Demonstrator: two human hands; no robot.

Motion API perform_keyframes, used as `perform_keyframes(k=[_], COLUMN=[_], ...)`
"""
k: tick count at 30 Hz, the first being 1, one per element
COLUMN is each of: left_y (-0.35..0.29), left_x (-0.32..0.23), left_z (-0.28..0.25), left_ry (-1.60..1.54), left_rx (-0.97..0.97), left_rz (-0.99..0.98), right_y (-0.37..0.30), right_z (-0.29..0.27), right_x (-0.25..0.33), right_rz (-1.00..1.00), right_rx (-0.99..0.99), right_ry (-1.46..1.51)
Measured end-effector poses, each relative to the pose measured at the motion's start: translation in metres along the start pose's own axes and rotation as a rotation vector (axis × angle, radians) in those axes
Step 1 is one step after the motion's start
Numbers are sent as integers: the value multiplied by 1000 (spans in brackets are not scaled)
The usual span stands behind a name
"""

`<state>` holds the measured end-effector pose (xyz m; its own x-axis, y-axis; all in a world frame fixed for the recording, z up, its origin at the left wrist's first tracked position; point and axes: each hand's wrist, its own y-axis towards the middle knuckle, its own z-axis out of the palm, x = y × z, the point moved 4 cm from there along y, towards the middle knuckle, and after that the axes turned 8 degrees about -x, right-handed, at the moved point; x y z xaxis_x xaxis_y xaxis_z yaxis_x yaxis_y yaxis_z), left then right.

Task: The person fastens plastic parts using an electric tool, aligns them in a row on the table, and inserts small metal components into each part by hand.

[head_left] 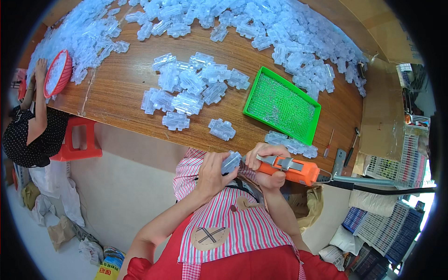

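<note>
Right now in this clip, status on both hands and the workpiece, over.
Left hand pinching clear plastic part. Right hand gripping orange power tool, nose toward part, contact unclear. No obstruction seen between; green tray beyond.

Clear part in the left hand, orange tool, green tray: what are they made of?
Clear part: likely rigid plastic, glossy; it's see-through with bright glints.
Orange tool: probably plastic-shelled, smooth; its orange is even.
Green tray: seemingly moulded plastic, slightly shiny; uniform colour, gridded floor.
</note>
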<state>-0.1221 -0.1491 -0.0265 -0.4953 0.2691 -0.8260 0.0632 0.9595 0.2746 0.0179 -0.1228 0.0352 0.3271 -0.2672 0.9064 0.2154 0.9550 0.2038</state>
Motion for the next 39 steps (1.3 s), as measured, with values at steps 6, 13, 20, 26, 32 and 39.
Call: perform_keyframes(k=[6,13,20,26,32,39], left_y=[0,-2,0,0,-10,-30], left_x=[0,1,-8,-20,1,18], left_z=[0,1,4,-17,-3,22], left_ry=[-19,32,-43,51,-464,-1012], left_rx=[-14,-26,85,106,257,327], left_rz=[-10,-23,-192,-197,-861,-1066], right_y=[-2,-2,4,24,17,11], right_z=[1,7,0,4,-4,1], right_x=[-11,-11,-11,36,28,17], right_rz=[8,-49,58,2,40,13], right_rx=[39,100,85,20,-12,16], right_ry=[-38,-62,-41,131,96,4])
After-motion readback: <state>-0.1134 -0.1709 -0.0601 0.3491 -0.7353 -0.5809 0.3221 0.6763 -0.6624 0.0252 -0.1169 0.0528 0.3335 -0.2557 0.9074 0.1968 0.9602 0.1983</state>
